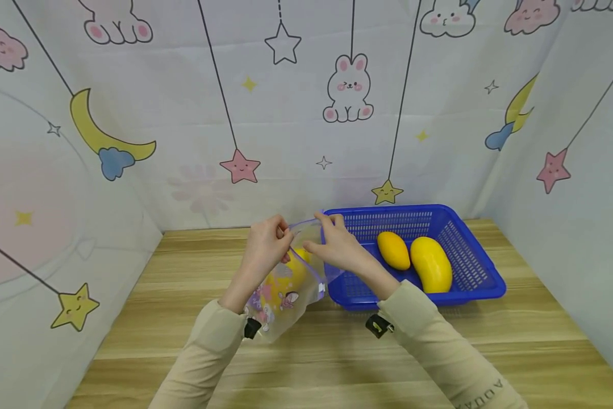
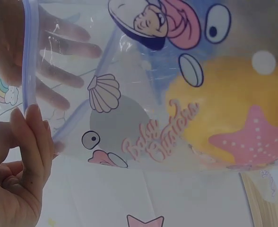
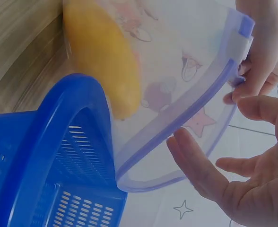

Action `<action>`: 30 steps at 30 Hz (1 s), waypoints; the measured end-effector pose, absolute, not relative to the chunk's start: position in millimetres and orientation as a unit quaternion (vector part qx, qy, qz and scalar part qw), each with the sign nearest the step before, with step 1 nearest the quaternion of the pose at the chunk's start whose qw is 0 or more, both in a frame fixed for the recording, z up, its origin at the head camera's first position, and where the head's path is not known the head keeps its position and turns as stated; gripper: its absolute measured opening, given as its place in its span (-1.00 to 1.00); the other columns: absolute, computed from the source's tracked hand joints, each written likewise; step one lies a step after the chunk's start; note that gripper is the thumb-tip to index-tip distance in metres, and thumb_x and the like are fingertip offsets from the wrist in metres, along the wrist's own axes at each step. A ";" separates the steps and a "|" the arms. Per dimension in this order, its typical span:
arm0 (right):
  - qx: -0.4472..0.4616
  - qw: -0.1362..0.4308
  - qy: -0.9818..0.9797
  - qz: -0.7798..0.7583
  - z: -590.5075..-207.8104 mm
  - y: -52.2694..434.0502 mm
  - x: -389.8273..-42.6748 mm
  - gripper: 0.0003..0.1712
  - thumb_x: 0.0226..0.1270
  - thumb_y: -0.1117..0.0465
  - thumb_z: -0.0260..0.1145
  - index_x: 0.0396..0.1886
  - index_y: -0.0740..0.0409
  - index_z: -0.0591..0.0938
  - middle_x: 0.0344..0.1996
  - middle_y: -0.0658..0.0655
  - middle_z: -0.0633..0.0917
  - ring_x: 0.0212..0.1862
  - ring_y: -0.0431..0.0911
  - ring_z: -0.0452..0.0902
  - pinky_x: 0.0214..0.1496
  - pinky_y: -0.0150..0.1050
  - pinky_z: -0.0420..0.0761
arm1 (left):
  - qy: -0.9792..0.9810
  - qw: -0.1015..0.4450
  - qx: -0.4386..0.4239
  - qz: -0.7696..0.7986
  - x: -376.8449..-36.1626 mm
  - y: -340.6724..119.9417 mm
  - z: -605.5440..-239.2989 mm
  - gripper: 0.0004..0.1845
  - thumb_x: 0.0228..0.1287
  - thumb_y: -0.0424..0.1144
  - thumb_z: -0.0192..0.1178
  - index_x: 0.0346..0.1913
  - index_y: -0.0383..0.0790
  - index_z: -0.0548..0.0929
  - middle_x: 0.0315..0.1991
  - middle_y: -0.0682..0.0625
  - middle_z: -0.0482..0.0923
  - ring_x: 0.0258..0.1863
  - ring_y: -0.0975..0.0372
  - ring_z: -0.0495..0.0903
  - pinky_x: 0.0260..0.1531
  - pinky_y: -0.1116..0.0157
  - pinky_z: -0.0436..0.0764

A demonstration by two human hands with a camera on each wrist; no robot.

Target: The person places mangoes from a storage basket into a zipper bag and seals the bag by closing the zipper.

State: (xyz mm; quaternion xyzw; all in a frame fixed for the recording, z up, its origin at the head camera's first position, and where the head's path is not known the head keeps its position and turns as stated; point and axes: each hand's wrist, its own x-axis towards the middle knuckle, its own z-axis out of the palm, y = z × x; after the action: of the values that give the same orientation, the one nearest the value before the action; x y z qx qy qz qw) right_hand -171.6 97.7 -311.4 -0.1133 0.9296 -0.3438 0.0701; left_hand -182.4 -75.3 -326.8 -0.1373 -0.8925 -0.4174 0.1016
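A clear zip bag (image 1: 286, 295) printed with cartoons hangs tilted above the table between both hands, with a yellow mango (image 1: 293, 272) inside. My left hand (image 1: 265, 247) pinches the bag's blue zip rim near the white slider. In the left wrist view its thumb (image 2: 31, 127) lies against the zip strip, and the mango (image 2: 224, 104) shows through the printed film. My right hand (image 1: 337, 244) is at the bag's mouth. In the right wrist view its fingers (image 3: 200, 165) are straight and touch the zip rim (image 3: 195, 101) without gripping it.
A blue slotted basket (image 1: 490, 278) stands to the right on the wooden table (image 1: 337, 363), and the bag's mouth is over its left corner. It holds two yellow mangoes (image 1: 393, 250) (image 1: 431, 264). Cartoon-print cloth walls close the back and both sides.
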 end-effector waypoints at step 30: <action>-0.141 0.046 0.945 -0.292 -290.4 149.5 -187.7 -0.40 0.39 -0.02 0.16 0.33 0.17 0.40 0.33 0.29 0.40 0.37 0.19 0.28 0.39 0.21 0.29 | -0.880 0.128 -0.121 -0.442 -182.2 -88.1 -313.8 -0.90 0.22 -0.40 0.09 -0.35 -0.37 0.59 -0.64 -0.16 0.62 -0.87 0.33 0.51 -0.78 0.33 0.58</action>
State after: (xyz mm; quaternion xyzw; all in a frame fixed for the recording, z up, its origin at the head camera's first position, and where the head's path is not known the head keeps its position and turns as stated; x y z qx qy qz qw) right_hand -187.7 149.5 -290.4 -0.1409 0.9449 -0.2918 0.0459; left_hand -182.2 -88.1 -313.8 -0.1207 -0.8796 -0.4420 0.1281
